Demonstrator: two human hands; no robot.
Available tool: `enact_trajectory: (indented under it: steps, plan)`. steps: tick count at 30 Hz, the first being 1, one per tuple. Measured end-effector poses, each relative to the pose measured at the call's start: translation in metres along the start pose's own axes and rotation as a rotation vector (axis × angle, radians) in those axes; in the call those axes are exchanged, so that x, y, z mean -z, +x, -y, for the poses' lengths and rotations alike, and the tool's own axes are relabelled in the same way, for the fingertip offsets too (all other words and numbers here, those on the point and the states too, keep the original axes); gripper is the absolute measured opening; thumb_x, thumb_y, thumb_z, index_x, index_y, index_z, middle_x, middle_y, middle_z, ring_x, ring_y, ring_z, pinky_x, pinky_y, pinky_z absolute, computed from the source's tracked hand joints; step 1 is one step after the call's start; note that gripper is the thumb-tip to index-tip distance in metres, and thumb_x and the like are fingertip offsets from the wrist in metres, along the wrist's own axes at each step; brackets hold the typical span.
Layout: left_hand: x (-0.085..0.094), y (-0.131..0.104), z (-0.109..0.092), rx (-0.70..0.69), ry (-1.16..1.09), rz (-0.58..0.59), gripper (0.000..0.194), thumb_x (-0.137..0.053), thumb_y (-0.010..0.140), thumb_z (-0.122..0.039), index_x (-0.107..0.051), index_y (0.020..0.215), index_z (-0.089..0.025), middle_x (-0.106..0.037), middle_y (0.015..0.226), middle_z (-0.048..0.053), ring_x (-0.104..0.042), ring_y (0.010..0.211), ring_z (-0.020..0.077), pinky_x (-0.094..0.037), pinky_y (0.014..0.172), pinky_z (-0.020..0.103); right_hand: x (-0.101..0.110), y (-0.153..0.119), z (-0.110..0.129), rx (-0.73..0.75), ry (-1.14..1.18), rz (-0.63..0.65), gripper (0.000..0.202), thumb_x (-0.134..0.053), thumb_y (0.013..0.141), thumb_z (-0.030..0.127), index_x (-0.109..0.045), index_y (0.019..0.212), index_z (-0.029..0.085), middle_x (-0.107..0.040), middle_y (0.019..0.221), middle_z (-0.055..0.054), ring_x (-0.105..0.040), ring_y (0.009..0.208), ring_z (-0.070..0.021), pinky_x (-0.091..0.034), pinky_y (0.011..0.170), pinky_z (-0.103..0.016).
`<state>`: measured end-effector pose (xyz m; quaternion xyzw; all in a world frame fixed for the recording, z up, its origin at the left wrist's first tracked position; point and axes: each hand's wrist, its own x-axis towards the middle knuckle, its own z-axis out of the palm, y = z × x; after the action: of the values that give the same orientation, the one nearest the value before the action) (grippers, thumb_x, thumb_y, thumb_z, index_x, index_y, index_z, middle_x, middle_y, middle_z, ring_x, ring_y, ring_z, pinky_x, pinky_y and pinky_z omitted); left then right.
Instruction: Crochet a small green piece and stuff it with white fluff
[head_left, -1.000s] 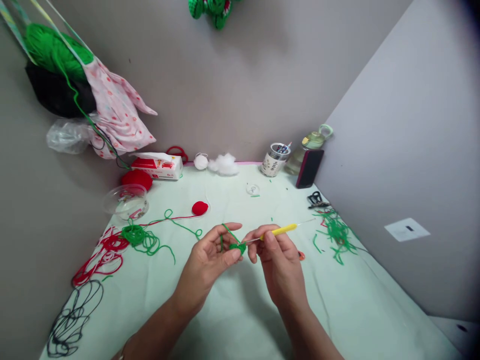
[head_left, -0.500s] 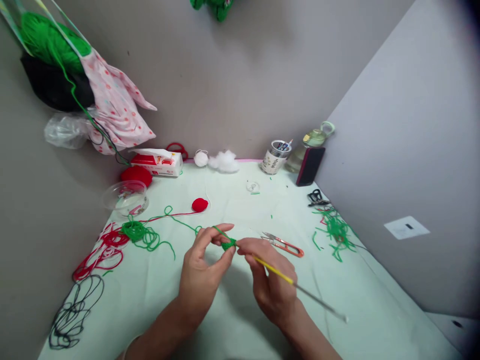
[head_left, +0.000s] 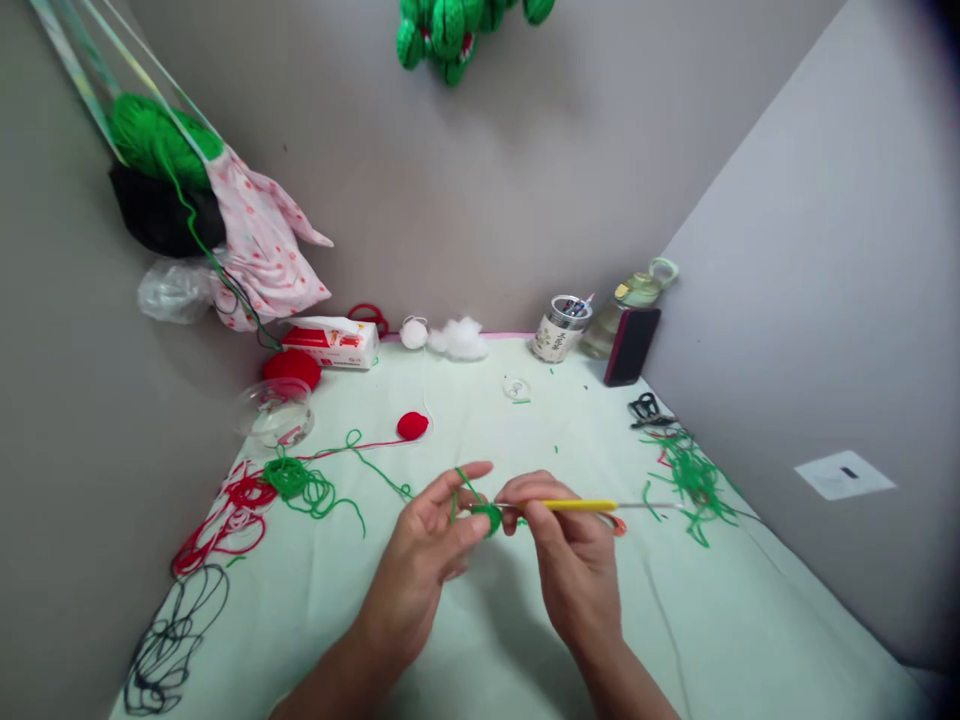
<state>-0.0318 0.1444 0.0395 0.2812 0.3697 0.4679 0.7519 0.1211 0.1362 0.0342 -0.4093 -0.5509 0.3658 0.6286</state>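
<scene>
Between thumb and fingers, my left hand [head_left: 429, 540] pinches a small green crochet piece [head_left: 489, 517]. Green yarn loops over its raised index finger. My right hand [head_left: 574, 545] is closed round the yellow grip of a crochet hook [head_left: 581, 506], whose tip meets the green piece. The hook lies nearly level, its metal end pointing right. Behind my right hand, the orange-handled thread snips [head_left: 616, 523] are mostly hidden. A loose tangle of green yarn [head_left: 300, 485] lies to the left, with a strand running towards my left hand.
Left on the table are red yarn [head_left: 247, 500], black cord [head_left: 169, 640] and a clear plastic bowl [head_left: 277, 425]. A red ball [head_left: 412, 426] lies mid-table. Along the back stand a tissue pack [head_left: 330, 343], a pen tin [head_left: 561, 330] and a phone [head_left: 633, 346]. Green scraps [head_left: 694, 475] lie right.
The crochet hook has swung from slanting down to the right to nearly level. The green piece has turned in my left fingers. The whole view has shifted slightly.
</scene>
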Motion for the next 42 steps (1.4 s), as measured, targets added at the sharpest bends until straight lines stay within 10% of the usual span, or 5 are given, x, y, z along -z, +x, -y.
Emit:
enact_trajectory:
  steps: [5,10,15,29,42]
  plan:
    - [-0.005,-0.002,0.009,-0.099,0.118,-0.128,0.054,-0.089,0.078,-0.035,-0.072,0.128,-0.027,-0.061,0.092,0.000,-0.054,0.081,0.0100,-0.041,0.067,0.017,-0.002,-0.003,-0.002,0.144,-0.228,0.024,0.024,-0.060,0.099,0.016,-0.080,0.101,0.029,-0.073,0.081,-0.004,-0.068,0.072,-0.0181,-0.055,0.062,-0.030]
    - [-0.007,0.001,0.011,0.042,-0.095,-0.048,0.048,-0.086,0.082,-0.035,-0.073,0.126,-0.021,-0.049,0.074,-0.006,-0.026,0.053,0.0023,-0.028,0.051,0.016,0.003,-0.013,-0.007,0.374,-0.413,0.062,0.041,-0.067,0.091,0.010,-0.078,0.122,0.035,-0.078,0.102,-0.009,-0.073,0.087,-0.0249,-0.060,0.071,-0.037]
    - [-0.005,0.004,0.006,0.052,-0.170,-0.055,0.035,-0.089,0.076,-0.028,-0.080,0.108,-0.016,-0.048,0.075,-0.006,-0.015,0.051,0.0007,-0.026,0.049,0.016,0.009,-0.002,0.003,0.077,-0.161,-0.053,0.019,-0.062,0.098,0.019,-0.079,0.093,0.026,-0.071,0.074,-0.002,-0.065,0.065,-0.0155,-0.053,0.061,-0.028]
    - [0.002,-0.003,0.007,-0.069,0.182,-0.059,0.034,-0.082,0.082,-0.036,-0.078,0.115,-0.026,-0.058,0.087,0.000,-0.047,0.076,0.0133,-0.040,0.071,0.025,0.008,0.002,-0.008,-0.335,0.285,-0.038,0.025,-0.065,0.099,0.042,-0.076,0.089,0.021,-0.073,0.080,-0.003,-0.061,0.064,-0.0134,-0.051,0.063,-0.029]
    - [0.010,-0.001,0.009,-0.181,0.356,-0.127,0.029,-0.079,0.084,-0.030,-0.077,0.113,-0.026,-0.058,0.083,-0.001,-0.052,0.077,0.0142,-0.045,0.079,0.026,0.007,-0.009,-0.003,0.048,-0.192,0.083,0.024,-0.052,0.105,0.018,-0.074,0.105,0.026,-0.075,0.091,-0.003,-0.068,0.075,-0.0150,-0.056,0.070,-0.031]
